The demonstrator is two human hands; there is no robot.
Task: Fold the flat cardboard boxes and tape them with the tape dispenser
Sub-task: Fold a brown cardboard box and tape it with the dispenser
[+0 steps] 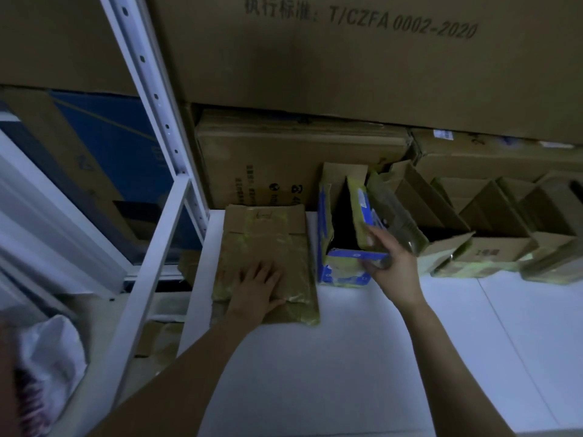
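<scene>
Head view: the left hand (257, 287) lies palm down with straight, slightly spread fingers, pressing on the near half of a flat cardboard box (268, 241). That flat box is covered with yellowish tape and lies on the white surface (347, 357), its far flaps just touching the cartons behind.

The right hand (386, 257) is closed round the near right corner of an open blue-printed box (344, 269), thumb up against the inner flap and fingers curled under the edge. Something dark sits under the palm, but it is too dim to make out. The blue-printed box stands upright just beside the flat one, flaps raised. Its inside is black shadow, so I cannot tell what it holds.

To its right runs a row of open brown boxes (492, 222), flaps up and leaning against each other; their insides are dark too. Behind them are stacked cartons (293, 165), and a large printed carton (347, 42) hangs over everything. A white metal shelf post (151, 89) rises at the left, with a white bag (53, 351) low beside it.
</scene>
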